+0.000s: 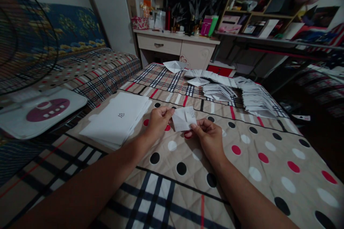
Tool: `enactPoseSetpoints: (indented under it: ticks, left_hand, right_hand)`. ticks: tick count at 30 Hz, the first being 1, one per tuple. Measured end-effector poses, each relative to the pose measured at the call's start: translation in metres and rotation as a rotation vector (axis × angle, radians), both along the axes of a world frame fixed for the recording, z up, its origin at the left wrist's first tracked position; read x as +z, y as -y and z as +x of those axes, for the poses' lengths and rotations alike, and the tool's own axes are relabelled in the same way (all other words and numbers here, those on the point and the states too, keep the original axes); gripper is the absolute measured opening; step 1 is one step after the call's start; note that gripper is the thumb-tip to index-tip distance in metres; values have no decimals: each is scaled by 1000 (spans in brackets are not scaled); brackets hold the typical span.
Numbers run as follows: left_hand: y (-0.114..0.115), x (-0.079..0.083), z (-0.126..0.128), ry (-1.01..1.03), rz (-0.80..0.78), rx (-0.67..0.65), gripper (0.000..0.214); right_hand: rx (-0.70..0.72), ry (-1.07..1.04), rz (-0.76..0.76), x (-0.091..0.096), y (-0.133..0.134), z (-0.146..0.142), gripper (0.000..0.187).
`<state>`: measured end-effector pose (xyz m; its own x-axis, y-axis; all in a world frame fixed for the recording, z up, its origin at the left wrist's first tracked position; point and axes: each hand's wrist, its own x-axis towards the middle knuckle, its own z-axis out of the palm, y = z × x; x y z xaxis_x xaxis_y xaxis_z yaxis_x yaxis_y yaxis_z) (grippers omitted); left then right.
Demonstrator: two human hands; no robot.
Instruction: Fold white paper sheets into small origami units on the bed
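Observation:
A small white folded paper (184, 118) with faint printed lines is held just above the dotted bedspread (263, 164). My left hand (158, 121) pinches its left edge between thumb and fingers. My right hand (207, 136) pinches its lower right corner. To the left of my left hand lies a stack of flat white sheets (118, 118) with a small mark on top. Farther back, a long row of folded white papers (242, 93) fans across the bed.
A fan's white base with a purple control panel (40, 111) stands at the left, its wire guard (24, 35) above. Behind the bed are a cluttered white dresser (174, 44), shelves (255, 10) and a second patterned mattress (88, 68).

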<state>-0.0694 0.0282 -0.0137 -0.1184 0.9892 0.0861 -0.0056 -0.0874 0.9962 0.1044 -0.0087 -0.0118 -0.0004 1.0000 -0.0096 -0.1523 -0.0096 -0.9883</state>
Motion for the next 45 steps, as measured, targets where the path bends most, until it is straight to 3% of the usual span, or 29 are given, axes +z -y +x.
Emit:
enactPoseSetpoints:
  ticks: [9, 14, 19, 22, 26, 29, 33, 40, 45]
  left_hand:
    - [-2, -3, -1, 27, -122, 16, 21]
    - [1, -1, -1, -72, -91, -177, 19]
    - [3, -4, -1, -331, -5, -382, 21]
    - [3, 1, 0, -244, 32, -312, 26]
    - [5, 9, 2, -178, 112, -194, 39]
    - [7, 8, 4, -279, 112, -285, 33]
    - [11, 3, 6, -443, 52, -398, 23]
    - [11, 0, 4, -580, 121, -428, 19]
    - [10, -2, 2, -550, 167, -448, 11]
  right_hand:
    - [-188, -1, 53, 4, -6, 3, 30]
    - [-313, 107, 202, 3, -8, 8, 24]
    - [-415, 149, 269, 2, -11, 14, 22]
    - [-351, 162, 249, 2, -17, 19, 22]
    - [-111, 196, 138, 1, -24, 23, 25]
    - [32, 264, 92, 1, -23, 22, 26]
    - [96, 351, 108, 0, -20, 18, 25]
    - [256, 472, 5, 1, -23, 25, 27]
    - [329, 559, -4, 5, -25, 31, 22]
